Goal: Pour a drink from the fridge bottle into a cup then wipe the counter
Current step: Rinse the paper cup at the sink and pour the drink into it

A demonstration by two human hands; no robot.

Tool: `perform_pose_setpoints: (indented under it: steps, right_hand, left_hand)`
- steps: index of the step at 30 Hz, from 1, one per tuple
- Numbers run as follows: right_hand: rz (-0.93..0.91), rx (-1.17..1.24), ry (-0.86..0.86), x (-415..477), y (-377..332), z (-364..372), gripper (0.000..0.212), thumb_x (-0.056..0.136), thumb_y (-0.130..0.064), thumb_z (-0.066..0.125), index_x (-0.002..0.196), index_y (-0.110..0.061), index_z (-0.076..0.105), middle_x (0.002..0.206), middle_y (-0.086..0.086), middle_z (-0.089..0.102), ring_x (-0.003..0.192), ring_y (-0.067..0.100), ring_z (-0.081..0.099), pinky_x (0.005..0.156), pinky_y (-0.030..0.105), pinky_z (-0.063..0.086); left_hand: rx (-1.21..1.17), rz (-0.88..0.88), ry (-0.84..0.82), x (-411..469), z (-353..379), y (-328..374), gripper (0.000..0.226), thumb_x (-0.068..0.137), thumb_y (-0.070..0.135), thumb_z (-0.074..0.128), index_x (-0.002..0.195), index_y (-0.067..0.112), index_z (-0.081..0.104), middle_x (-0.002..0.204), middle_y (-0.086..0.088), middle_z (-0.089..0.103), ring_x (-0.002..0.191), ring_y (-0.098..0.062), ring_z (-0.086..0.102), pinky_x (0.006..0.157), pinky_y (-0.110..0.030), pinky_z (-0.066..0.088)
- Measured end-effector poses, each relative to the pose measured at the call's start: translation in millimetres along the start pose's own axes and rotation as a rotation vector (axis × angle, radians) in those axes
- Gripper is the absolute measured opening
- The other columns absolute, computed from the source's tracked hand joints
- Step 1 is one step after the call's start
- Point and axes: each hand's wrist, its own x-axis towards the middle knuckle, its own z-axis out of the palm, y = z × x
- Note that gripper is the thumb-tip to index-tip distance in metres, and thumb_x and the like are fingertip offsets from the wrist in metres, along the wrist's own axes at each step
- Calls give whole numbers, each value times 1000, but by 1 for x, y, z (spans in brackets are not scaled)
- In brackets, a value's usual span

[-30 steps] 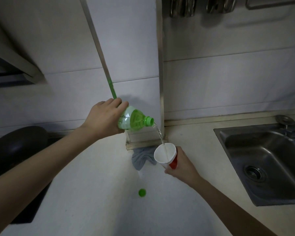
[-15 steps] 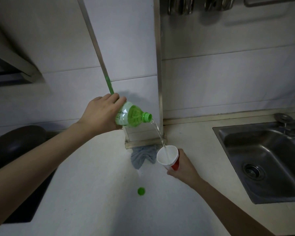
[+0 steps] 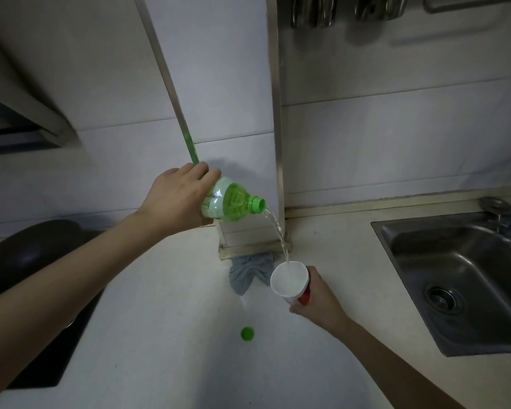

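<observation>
My left hand (image 3: 176,199) grips a green plastic bottle (image 3: 230,200) tipped to the right, its open neck pointing down. A clear stream (image 3: 278,231) falls from the neck into a white paper cup (image 3: 289,281) with a red side. My right hand (image 3: 319,299) holds that cup from behind, tilted toward the bottle, just above the pale counter (image 3: 165,335). The green cap (image 3: 247,333) lies loose on the counter in front of the cup. A crumpled grey-blue cloth (image 3: 247,270) lies at the foot of the wall corner, left of the cup.
A steel sink (image 3: 460,278) with a drain is set into the counter at the right, its tap (image 3: 499,209) at the back. A dark wok (image 3: 27,252) sits on the black hob at the left. Utensils hang on the wall above.
The bottle stays tipped and keeps pouring. Both hands have drifted slightly; the cup sits a little lower and further right under the stream.
</observation>
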Motion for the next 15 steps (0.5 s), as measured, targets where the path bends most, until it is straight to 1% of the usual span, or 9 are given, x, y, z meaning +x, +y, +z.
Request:
perform_pose_setpoints:
  steps: [8, 10, 13, 15]
  right_hand:
    - [-8, 15, -5, 1, -1, 1, 80, 58, -17, 87, 122, -28, 39, 119, -7, 50, 110, 12, 51, 87, 24, 47]
    - [-16, 31, -3, 3, -4, 2, 80, 57, -17, 87, 119, -30, 39, 118, -9, 51, 108, 11, 52, 85, 24, 48]
    - [-42, 56, 11, 8, -10, 4, 77, 56, -16, 85, 117, -33, 41, 115, -13, 53, 106, 7, 53, 78, 15, 44]
    - [-60, 62, 7, 10, -14, 6, 75, 55, -18, 84, 114, -37, 41, 114, -17, 53, 105, 4, 54, 76, 13, 44]
  left_hand:
    - [-12, -2, 3, 0, 2, 4, 70, 54, 50, 84, 109, 17, 55, 93, -1, 58, 77, -25, 59, 58, -30, 40]
    - [-15, 4, 6, -1, 2, 5, 69, 55, 51, 84, 108, 18, 55, 92, -1, 59, 76, -25, 59, 58, -29, 39]
    - [-17, 6, 13, -1, 3, 4, 66, 56, 52, 82, 107, 19, 55, 92, 0, 58, 75, -23, 59, 58, -28, 38]
    - [-19, -1, 12, -1, 3, 4, 66, 56, 51, 81, 107, 19, 55, 92, 1, 58, 75, -22, 58, 58, -29, 41]
